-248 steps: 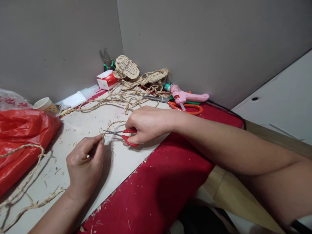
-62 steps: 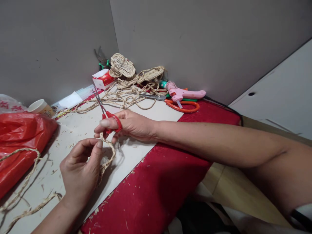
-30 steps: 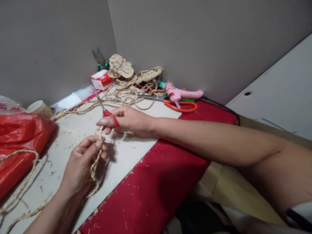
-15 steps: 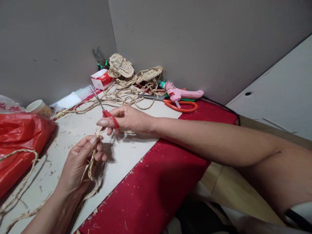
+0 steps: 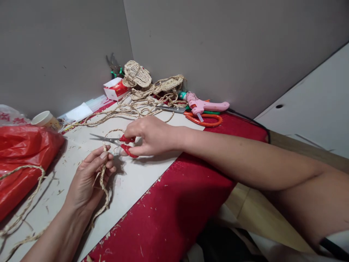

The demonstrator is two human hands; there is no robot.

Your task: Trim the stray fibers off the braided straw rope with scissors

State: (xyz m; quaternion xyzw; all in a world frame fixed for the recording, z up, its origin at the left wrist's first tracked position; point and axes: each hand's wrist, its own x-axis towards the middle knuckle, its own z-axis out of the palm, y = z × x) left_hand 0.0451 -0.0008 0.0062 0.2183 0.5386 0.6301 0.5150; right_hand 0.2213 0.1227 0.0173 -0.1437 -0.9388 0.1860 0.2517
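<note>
My left hand (image 5: 94,171) pinches a braided straw cord (image 5: 103,181) between thumb and fingers. The cord's upper end sticks up past the fingertips, and its tail runs down beneath the wrist. In my right hand (image 5: 145,136) is a pair of small scissors (image 5: 109,139) with red handles. Their blades point left, slightly parted, and cross the cord just above my left fingertips. Whether the blades touch the cord, I cannot tell. A thin strand curves behind the blades toward my right hand.
A red plastic bag (image 5: 27,156) and a paper cup (image 5: 46,120) stand at left. Straw cords (image 5: 131,107), a woven straw sole (image 5: 137,74), a red-and-white box (image 5: 116,89), a pink glue gun (image 5: 205,105) and orange-handled scissors (image 5: 204,120) lie at the back. Straw scraps litter the white board (image 5: 152,169).
My right hand has turned, swinging the scissors from pointing up and away to pointing left across the cord. The handles have spread apart. My left hand stays nearly in place.
</note>
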